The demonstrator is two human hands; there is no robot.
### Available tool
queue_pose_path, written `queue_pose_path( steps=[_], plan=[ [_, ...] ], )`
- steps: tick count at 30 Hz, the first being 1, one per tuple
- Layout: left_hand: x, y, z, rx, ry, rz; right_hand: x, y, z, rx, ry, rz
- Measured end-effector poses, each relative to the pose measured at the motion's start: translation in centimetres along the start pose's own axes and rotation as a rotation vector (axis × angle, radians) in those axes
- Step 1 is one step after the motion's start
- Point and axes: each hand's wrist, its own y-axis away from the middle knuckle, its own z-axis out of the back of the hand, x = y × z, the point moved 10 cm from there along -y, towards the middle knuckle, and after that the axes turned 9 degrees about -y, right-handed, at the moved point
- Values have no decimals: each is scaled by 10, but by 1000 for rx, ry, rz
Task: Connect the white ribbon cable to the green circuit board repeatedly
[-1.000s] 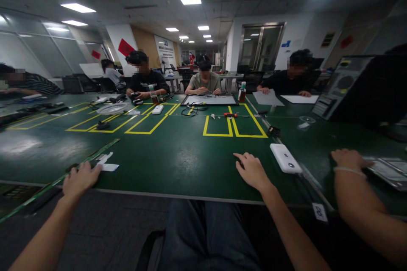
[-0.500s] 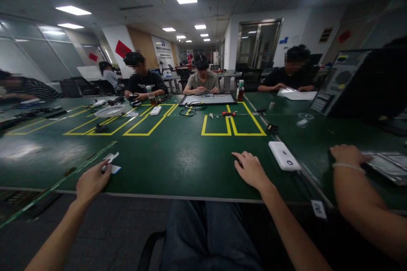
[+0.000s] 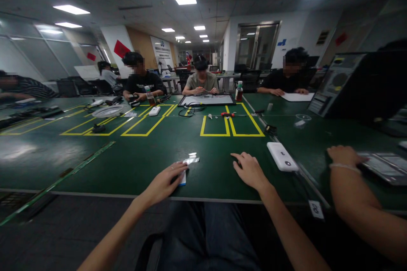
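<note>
My left hand (image 3: 163,183) is low over the green table, its fingers bent around a small white packet with a blue edge (image 3: 182,178). Just past the fingertips are shiny white strips (image 3: 192,159); whether they are joined to the packet I cannot make out. My right hand (image 3: 251,171) rests on the tabletop with nothing in it, index finger stretched out and fingers apart. A white power bank-like device (image 3: 282,156) with a cable lies to the right of that hand.
A co-worker's forearm and hand (image 3: 345,161) are close on the right, beside a metal-framed part (image 3: 383,167). Yellow tape rectangles (image 3: 214,135), a red screwdriver-like tool (image 3: 227,114) and a flat panel (image 3: 211,100) lie ahead. A computer case (image 3: 340,80) stands at right.
My left hand has moved right across the table, from the far left to near the middle, with the packet and strips. My right hand stays where it was.
</note>
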Motion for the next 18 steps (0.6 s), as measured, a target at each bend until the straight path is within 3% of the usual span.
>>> queue_pose_path(
  steps=[5, 9, 14, 18],
  plan=[
    [-83, -17, -18, 53, -62, -205, -1, 0, 0, 4, -24, -1],
    [-113, -24, -22, 61, -97, -274, -1, 0, 0, -6, -18, 4],
    [-115, -29, -24, 50, -90, -250, -1, 0, 0, -12, -37, 4],
    [-77, -23, -16, 2, -162, -144, 1, 0, 1, 2, -36, 0]
  ],
)
